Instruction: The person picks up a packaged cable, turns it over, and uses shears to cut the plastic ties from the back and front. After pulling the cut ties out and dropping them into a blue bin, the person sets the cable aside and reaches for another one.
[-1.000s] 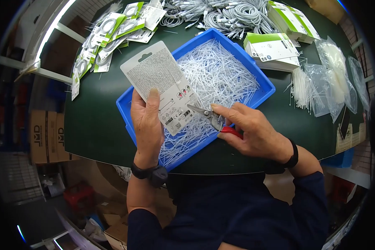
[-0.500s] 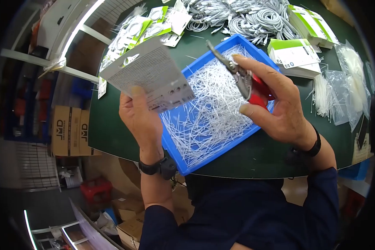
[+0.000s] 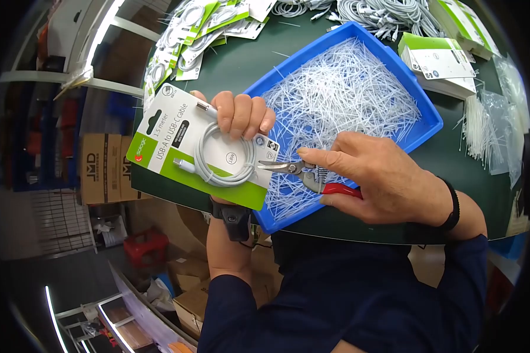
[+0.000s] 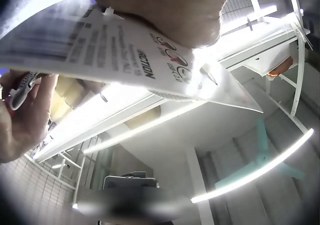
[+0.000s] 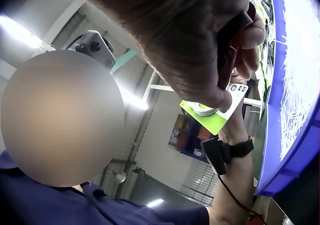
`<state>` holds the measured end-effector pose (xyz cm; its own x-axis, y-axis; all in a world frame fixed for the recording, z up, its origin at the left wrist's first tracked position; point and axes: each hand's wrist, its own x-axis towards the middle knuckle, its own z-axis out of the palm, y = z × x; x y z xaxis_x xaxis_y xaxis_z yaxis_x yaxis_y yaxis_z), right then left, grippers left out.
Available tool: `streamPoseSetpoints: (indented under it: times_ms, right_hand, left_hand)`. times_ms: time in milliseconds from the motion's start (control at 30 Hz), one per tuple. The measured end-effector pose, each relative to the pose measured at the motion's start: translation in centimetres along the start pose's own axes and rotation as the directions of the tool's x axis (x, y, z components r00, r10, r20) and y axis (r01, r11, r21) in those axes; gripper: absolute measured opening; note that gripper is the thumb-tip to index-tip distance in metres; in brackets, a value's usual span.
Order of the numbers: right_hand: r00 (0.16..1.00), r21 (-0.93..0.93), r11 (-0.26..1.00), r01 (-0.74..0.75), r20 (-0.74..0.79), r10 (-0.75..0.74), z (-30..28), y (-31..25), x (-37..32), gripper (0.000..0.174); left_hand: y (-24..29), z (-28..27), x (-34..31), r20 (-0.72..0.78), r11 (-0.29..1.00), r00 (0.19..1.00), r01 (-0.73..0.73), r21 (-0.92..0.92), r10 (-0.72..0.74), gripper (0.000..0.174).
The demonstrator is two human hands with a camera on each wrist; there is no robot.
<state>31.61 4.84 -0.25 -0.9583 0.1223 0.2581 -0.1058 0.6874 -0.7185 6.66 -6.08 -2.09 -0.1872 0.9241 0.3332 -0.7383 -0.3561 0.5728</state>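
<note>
My left hand (image 3: 241,116) grips a white-and-green retail card (image 3: 159,136) by its upper right side, fingers curled over the front. A coiled grey USB-A to USB-C cable (image 3: 201,157) is fastened to that card, its printed front facing up in the head view. My right hand (image 3: 374,176) holds red-handled cutting snips (image 3: 311,176), with the blade tips right at the right side of the coil. Printed text on the back of the card (image 4: 115,50) shows in the left wrist view. Beneath both hands lies a blue tray (image 3: 433,120) full of white cut plastic strips (image 3: 341,88).
Carded cables (image 3: 197,29) are heaped at the back left. Loose grey cables (image 3: 388,15) lie at the back. Stacked cards (image 3: 441,65) stand at the right, beside a bundle of white cable ties (image 3: 480,132) and plastic bags (image 3: 497,129). The green table (image 3: 259,62) ends near my body.
The card has turned from its printed back to its front, showing the coiled cable. The right hand lifted the snips away, then brought them back down to the card's right side.
</note>
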Motion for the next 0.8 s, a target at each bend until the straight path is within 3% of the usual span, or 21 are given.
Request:
streamPoseSetpoints:
  times_ms: [433,600,800]
  right_hand:
    - [0.999,0.01,0.999,-0.031,0.032,0.031,0.7,-0.1,-0.1,0.074]
    - [1.0,0.008,1.0,-0.026,0.009,0.026,1.0,0.0,-0.1,0.073]
    - [0.995,-0.041,0.999,0.029,-0.093,-0.033,1.9,0.5,-0.3,0.072]
  left_hand:
    - [0.5,-1.5,0.5,0.196,0.99,0.978,-0.096,0.102,0.075,0.069]
    - [0.6,-1.2,-0.1,0.189,0.97,0.97,-0.185,0.156,0.154,0.067]
    - [-0.5,-0.1,-1.1,0.025,0.914,0.931,-0.363,0.182,0.364,0.057]
